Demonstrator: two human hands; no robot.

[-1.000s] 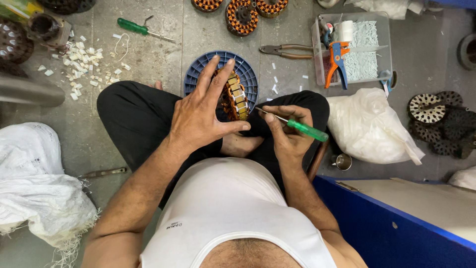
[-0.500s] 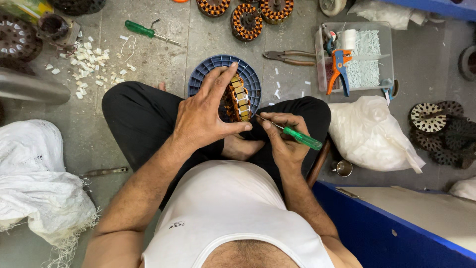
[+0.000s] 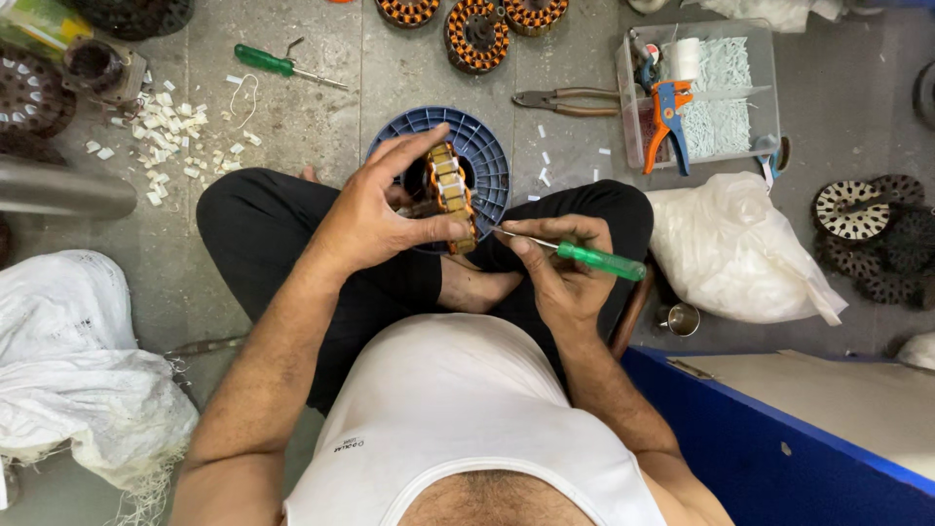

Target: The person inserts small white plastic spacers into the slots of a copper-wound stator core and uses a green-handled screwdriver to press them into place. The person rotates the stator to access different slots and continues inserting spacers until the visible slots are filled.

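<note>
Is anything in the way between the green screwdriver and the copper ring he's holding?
Nothing visible. The right hand points the screwdriver straight at the copper ring, which the left hand holds up.

Copper-wound stator ring (image 3: 450,195) with pale slot strips, held on edge in left grip (image 3: 375,219). Green-handled screwdriver (image 3: 584,257) in right grip (image 3: 560,278), tip at ring's lower edge.

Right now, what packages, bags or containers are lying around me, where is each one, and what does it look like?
Clear plastic box: top right, rectangular, holding white pieces and orange-blue pliers.
White plastic bag: right of the knee, crumpled, translucent.
White woven sack: lower left, frayed edge.
Yellow-green packet: top left corner, partly cut off.
No screens or signs.
</note>
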